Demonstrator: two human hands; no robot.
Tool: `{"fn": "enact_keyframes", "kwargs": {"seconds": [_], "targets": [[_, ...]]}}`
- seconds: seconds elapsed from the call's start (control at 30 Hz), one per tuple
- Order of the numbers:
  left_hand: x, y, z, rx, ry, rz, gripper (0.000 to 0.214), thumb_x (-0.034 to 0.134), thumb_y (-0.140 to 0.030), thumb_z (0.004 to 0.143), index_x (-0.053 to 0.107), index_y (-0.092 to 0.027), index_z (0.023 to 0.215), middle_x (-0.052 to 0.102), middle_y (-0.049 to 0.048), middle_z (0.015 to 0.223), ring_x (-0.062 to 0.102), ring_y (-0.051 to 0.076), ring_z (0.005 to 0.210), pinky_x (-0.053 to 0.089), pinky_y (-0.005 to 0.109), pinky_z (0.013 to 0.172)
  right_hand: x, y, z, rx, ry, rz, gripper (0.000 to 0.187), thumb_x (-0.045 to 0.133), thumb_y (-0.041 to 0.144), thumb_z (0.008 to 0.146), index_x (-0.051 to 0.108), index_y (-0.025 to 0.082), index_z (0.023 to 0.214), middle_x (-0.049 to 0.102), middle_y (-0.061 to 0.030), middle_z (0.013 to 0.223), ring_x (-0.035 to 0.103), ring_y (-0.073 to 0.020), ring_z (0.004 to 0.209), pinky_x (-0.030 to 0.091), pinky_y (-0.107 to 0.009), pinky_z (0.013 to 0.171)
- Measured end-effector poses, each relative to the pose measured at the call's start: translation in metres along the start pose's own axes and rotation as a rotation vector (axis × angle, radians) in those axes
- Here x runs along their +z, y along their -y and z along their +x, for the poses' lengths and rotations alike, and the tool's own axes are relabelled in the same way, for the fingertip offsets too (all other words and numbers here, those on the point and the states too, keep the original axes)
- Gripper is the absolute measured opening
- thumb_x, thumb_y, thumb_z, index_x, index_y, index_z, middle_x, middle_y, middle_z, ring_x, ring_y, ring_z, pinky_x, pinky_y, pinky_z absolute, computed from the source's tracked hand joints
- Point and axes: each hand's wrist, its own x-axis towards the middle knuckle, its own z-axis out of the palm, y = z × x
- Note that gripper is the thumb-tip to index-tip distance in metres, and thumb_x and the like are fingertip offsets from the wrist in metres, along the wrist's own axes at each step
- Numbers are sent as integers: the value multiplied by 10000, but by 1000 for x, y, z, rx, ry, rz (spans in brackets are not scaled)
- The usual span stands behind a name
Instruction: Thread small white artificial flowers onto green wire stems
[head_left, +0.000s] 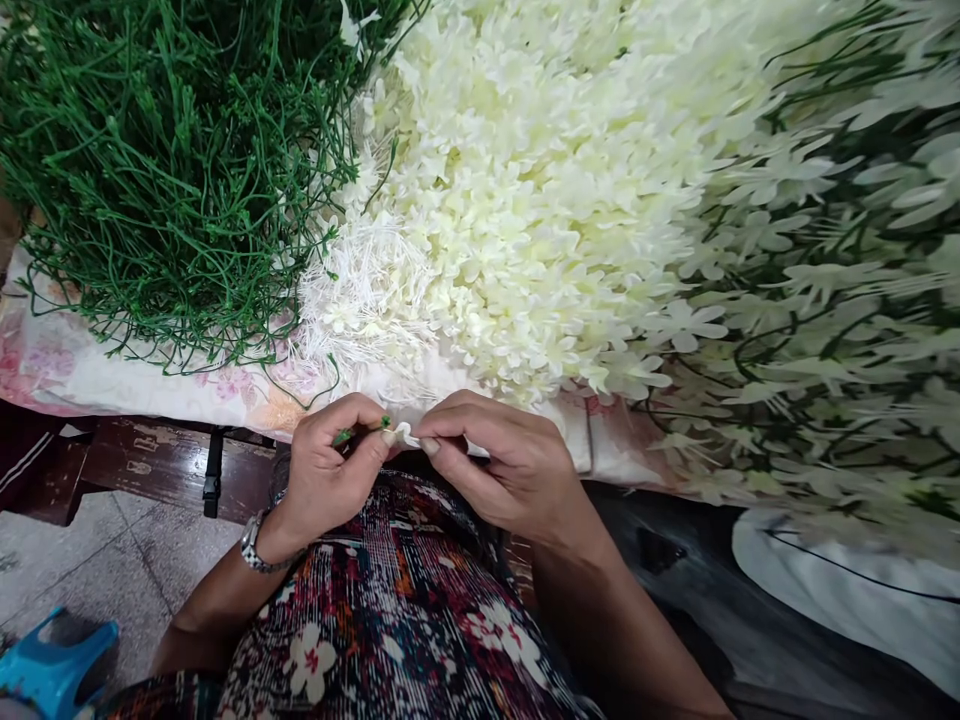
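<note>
Flower-printed bench cover [90, 385], pale with pink and orange blooms, above dark, chipped wood [161, 460] with a black buckled strap [213, 480]. At lower left, speckled tile floor [82, 570] and a blue plastic object [60, 660], too cut off to name. On the cover at left, a thick tangle of green artificial flower stems [172, 180], budded at the tips. Just beside it, a small heap of thin white filaments [367, 290]; next to that, a broad mound of creamy artificial blossoms [555, 200]. Far right, a crowd of white blossoms on green stems [832, 270], partly blurred.

At the front edge of the cover, above a dark patterned garment [375, 620], both hands close together, nearly fingertip to fingertip. On the left hand [334, 465], fingers closed in a pinch around a green stem piece [385, 423], mostly hidden in the grasp; at the wrist, a silver watch [259, 545]. On the right hand [517, 465], thumb and forefinger pinched on one end of a small white petal-like piece [406, 434]. Location of that piece: in the narrow gap between both sets of fingertips, right by the green. Impossible to tell whether joined to it.
</note>
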Motion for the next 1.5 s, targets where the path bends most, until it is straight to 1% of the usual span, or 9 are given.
{"fn": "enact_keyframes", "kwargs": {"seconds": [0.23,0.33,0.4,0.5,0.7,0.97,1.2,1.37,1.5], "targets": [[1,2,1,72,8,25,28,518,-131,756,540,-148,754,537,17,727,507,96,653,408,208,570,3,-1,1,15,-4,-29,108,496,64,732,554,140,782,550,-5,667,499,-74,622,401,-214,564],[1,2,-2,197,-107,115,171,549,-111,725,547,-160,889,528,43,842,507,123,758,422,214,584,4,0,0,35,-63,-74,104,498,67,731,540,150,777,549,8,667,497,-65,608,397,-201,561],[1,1,-5,319,-198,214,225,565,-72,694,555,-162,900,514,37,830,496,128,770,416,208,565,4,1,-1,47,-118,-114,102,504,65,727,531,155,767,544,17,666,494,-57,600,394,-191,560],[2,-1,-9,426,-207,338,218,571,-35,668,576,-150,853,497,20,768,492,112,712,413,208,557,5,4,-2,43,-173,-170,103,510,61,722,521,158,756,536,23,664,491,-52,603,395,-182,562],[6,-3,-4,245,-38,191,112,570,-82,716,569,-138,813,507,10,718,477,96,668,392,214,570,11,6,-2,-55,-192,-187,127,523,49,712,511,149,790,540,4,670,507,-66,629,424,-192,579],[5,0,0,64,21,-147,90,602,-122,703,530,-149,655,457,-15,650,423,89,615,335,216,544,13,8,-3,-107,-136,-101,151,514,34,712,514,142,817,560,-17,686,508,-79,646,436,-210,574],[5,6,-2,-9,-1,-272,85,555,-137,736,556,-149,652,467,-6,651,419,95,616,318,227,549,13,8,-3,-103,-123,-102,134,509,36,707,516,135,797,553,-14,673,503,-76,633,428,-203,564],[4,7,-3,-77,-65,-291,108,553,-117,723,541,-150,620,455,-9,640,412,91,596,299,220,525,6,9,-3,-40,-233,-216,138,510,66,707,514,178,789,536,13,644,506,-81,587,407,-214,530],[2,8,-3,-99,-118,-280,117,556,-130,715,527,-150,604,448,-11,638,398,85,571,284,211,500,-4,4,-3,-30,-361,-441,159,501,65,710,510,209,776,542,13,645,501,-99,583,397,-238,538]]}}
